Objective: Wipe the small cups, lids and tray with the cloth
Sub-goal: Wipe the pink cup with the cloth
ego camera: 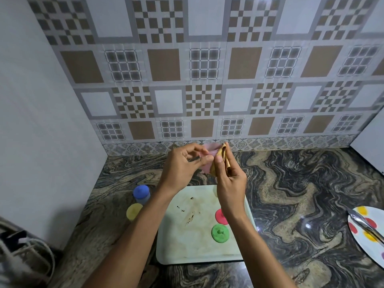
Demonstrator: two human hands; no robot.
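Pink translucent plastic: the small cup (pixel 204 163) is held up above the far edge of the tray, at the level of the wall's border tiles. Left hand (pixel 180 163) pinches it at the rim, fingers curled. Just right of it, the tan cloth (pixel 222 161) is bunched against the cup's side. Right hand (pixel 230 183) grips the cloth, thumb pressing it onto the cup wall.

Step in hand (judged): wiping the pink cup.
- Left hand should turn the cup while the right keeps the cloth pressed, so that the whole wall is covered.
- A fold of cloth pushed inside would reach the base.
- The cup looks thin and light; a gentle pinch should avoid flexing it.

Surroundings, left to right:
- Dark appliance with cords (pixel 18 250), near left corner.
- Blue-lidded cup (pixel 142 194) and a yellow lid (pixel 134 211) on the marbled counter (pixel 291 194), just left of the tray; whether a cup sits under the yellow lid cannot be told.
- Pale tray (pixel 187 246) below the forearms, brown stains and crumbs at its middle; not yet wiped, by its look.
- Red lid (pixel 219 217), partly hidden by the right wrist, and green lid (pixel 220 233) lying on the tray's right side; both must come off before the tray can be wiped whole.
- Spotted plate (pixel 372 252) with a metal utensil (pixel 365 224) on it, well apart at the right edge.
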